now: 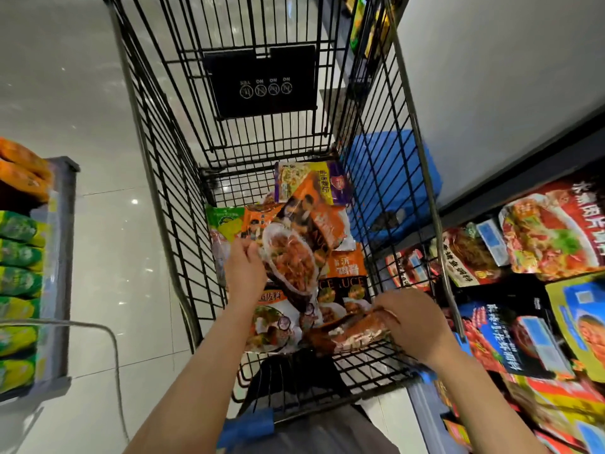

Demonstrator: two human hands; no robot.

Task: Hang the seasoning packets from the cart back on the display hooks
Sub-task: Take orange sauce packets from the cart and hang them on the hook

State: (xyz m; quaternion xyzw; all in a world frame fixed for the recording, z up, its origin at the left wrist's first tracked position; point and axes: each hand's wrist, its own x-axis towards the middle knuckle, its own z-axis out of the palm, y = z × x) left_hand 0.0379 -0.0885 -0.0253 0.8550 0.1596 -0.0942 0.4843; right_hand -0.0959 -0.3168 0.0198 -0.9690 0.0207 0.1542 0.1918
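Both my hands reach down into a black wire shopping cart [170,178]. My left hand [245,270] grips the edge of an orange and black seasoning packet [294,253] showing a plate of food, tilted up above the pile. My right hand [415,322] grips a dark red-brown packet [357,332] near the cart's near end. Several more packets lie on the cart floor: a purple and yellow one [311,181] at the far end, a green one [226,221] on the left, an orange one [347,267] in the middle.
Hanging packets [550,237] fill the display on the right, close beside the cart. A shelf [62,257] with green and orange bags stands on the left. A blue object [389,178] lies on the floor outside the cart's right wall. The floor is glossy white tile.
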